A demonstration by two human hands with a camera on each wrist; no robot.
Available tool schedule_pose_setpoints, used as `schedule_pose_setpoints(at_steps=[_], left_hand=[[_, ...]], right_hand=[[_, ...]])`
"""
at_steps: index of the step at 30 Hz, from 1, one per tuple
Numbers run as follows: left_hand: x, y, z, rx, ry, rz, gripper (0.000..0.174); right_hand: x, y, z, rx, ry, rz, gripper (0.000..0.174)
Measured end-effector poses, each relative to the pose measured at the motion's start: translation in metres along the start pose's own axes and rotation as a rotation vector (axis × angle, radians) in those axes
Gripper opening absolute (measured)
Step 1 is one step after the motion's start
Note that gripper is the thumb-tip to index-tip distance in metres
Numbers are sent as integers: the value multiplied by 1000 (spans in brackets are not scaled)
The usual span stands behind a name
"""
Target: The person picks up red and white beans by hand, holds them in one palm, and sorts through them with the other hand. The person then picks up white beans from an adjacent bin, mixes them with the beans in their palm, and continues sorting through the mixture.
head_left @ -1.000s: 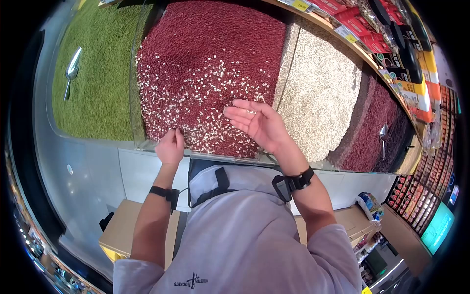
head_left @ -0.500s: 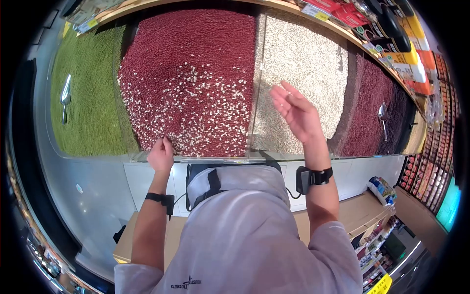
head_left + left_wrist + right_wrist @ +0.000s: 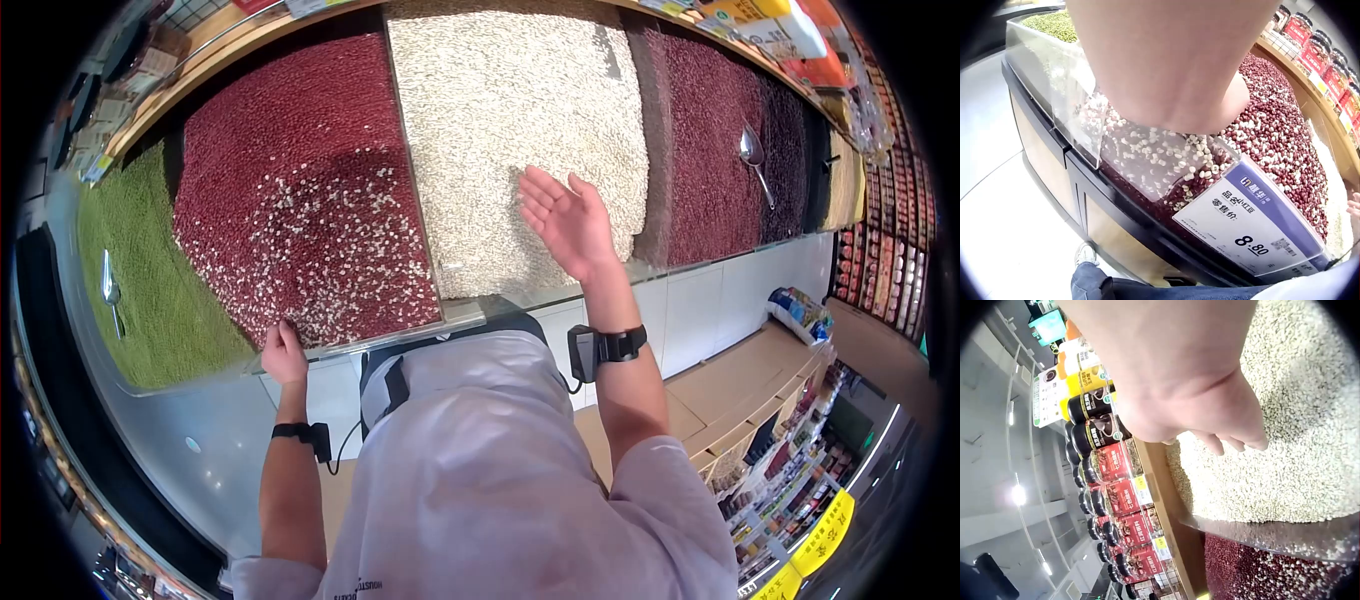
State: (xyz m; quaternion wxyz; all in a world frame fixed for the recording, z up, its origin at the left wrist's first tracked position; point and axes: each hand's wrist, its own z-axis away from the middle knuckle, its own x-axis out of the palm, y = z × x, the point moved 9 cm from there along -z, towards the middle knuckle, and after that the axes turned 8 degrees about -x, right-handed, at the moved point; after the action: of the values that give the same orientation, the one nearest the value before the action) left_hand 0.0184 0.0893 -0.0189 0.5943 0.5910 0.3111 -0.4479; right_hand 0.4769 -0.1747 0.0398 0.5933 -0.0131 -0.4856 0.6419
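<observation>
My left hand [image 3: 284, 354] is at the front edge of the small red beans [image 3: 290, 110], fingers bent with the thumb on top. White grains are scattered over those beans around it. In the left wrist view the wrist hides its fingers, so I cannot tell what they hold. My right hand [image 3: 570, 220] is held above the bin of white grains [image 3: 500, 70], palm turned up and fingers straight. No grains show on its palm. From the right wrist view, its fingertips [image 3: 1257, 444] appear over the white grains.
A clear divider [image 3: 1254, 540] separates red beans from white grains. A price sign [image 3: 1254, 225] stands at the red bin's front. Green beans [image 3: 130, 240] with a metal scoop [image 3: 110, 285] lie left; another scoop [image 3: 752, 150] lies right in dark red grains. Packaged jars [image 3: 1125, 494] line the shelf behind.
My right hand has gone from above the red beans to over the white grains; the few pale grains on its fingers no longer show. The left hand stays near the red bin's front edge.
</observation>
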Motion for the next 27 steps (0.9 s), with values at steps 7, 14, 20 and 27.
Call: schedule_pose_setpoints(at_steps=[7,14,20,27], left_hand=[[1,2,-2,36,3,22,40],[1,5,-2,45,-19,5,40],[13,-10,-4,18,-124,17,37],[9,-1,-1,130,-157,144,34]], right_hand=[[-32,-37,14,-271,59,498,60],[-67,-10,25,-178,66,724,34],[-29,82,64,109,-333,912,26],[22,100,88,-82,-216,1129,21]])
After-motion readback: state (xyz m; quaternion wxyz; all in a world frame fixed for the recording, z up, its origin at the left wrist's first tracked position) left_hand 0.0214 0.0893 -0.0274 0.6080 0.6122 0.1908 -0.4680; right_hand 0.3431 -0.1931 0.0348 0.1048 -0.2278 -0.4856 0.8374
